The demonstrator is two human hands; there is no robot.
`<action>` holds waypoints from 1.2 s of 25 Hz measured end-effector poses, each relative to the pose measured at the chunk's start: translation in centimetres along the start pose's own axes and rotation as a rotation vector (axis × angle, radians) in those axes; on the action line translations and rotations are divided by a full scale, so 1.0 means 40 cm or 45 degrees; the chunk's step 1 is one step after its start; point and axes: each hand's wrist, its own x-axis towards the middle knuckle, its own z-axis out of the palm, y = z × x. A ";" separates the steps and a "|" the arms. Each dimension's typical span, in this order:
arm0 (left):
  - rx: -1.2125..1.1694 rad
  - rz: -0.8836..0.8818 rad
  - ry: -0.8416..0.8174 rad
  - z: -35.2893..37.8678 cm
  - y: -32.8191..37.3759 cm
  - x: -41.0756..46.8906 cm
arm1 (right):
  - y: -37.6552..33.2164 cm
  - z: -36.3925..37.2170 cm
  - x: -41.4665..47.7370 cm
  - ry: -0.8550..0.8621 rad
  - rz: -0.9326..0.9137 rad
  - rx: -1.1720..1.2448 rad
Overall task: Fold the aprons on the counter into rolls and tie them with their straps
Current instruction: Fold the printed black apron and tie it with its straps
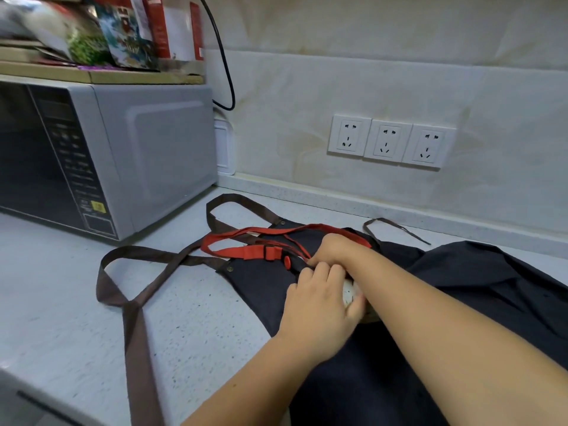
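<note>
Apron (pixel 461 287) number one, the dark one, lies spread flat across the counter (pixel 61 287), its brown straps (pixel 138 302) looping out to the left, well away from the fingers. Both hands are working on top of it, right in the middle. The left hand (pixel 319 312) comes in from below, fingers close together and curled over a small bundle (pixel 350 295), with a pale patch of it peeking out beside the thumb. The right hand (pixel 335 250) reaches across from the right, forearm passing over the left hand, knuckles up, fingers bent and bunched, tips down in the dark cloth just where a thin red strap (pixel 236 252) runs in. Whether those tips actually pinch the strap, I cannot tell; they are hidden. The red strap fans out leftward from the fingers in a flat loop, with a buckle (pixel 270 252) and a red button (pixel 287 261) just beside the fingertips. Behind stand a microwave (pixel 153 149) on the left and three sockets (pixel 387 142) on the wall.
</note>
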 end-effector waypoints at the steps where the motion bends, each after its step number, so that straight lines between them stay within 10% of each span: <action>1: -0.016 -0.016 -0.030 0.001 -0.003 0.001 | 0.010 0.005 -0.002 0.000 -0.031 0.203; 5: -0.155 -0.113 -0.204 -0.005 -0.002 0.006 | 0.091 -0.002 -0.046 0.014 -0.268 1.083; 12: -0.437 -0.341 -0.181 -0.028 0.026 0.021 | 0.194 0.056 -0.131 0.413 -0.444 1.542; 18: -0.631 -0.565 -0.451 -0.039 0.024 0.111 | 0.209 0.099 -0.152 0.672 -0.541 1.606; 24: -0.774 -0.548 -0.245 -0.027 0.014 0.082 | 0.241 0.092 -0.127 0.223 -0.581 1.537; 30: -0.794 -0.484 -0.216 -0.016 0.001 0.086 | 0.229 0.097 -0.129 0.256 -0.590 1.275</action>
